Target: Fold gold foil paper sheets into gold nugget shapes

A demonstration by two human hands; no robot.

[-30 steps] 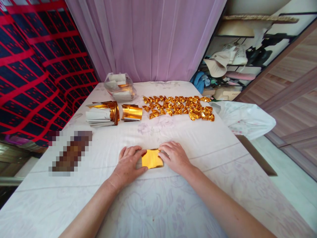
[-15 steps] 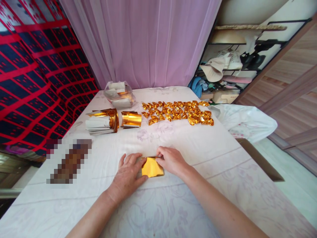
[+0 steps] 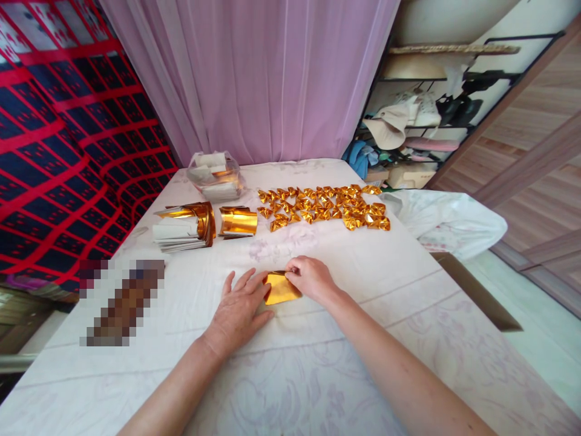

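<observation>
A small rectangle of gold foil paper (image 3: 284,289) lies on the cloth-covered table, with a darker strip along its far edge. My right hand (image 3: 312,279) is closed, thumb and fingers pinching the sheet at its far right corner. My left hand (image 3: 240,309) rests flat with fingers spread, its fingertips touching the sheet's left edge. Its thumb lies on the cloth just short of the near edge. Beyond my hands, several folded gold foil pieces (image 3: 322,206) stand in rows. Left of them are a small stack of curled gold foil sheets (image 3: 239,222) and a larger stack (image 3: 186,229).
A clear plastic bag of paper (image 3: 215,175) stands at the table's back left. A blurred-out object (image 3: 122,303) lies at the left. A white plastic bag (image 3: 454,221) hangs by the right edge, above a cardboard box (image 3: 474,293). Shelves (image 3: 422,127) stand behind.
The foil paper has moved slightly away from me and now looks smoother and flatter. My left thumb has come off its near edge. My right hand has shifted a little farther out.
</observation>
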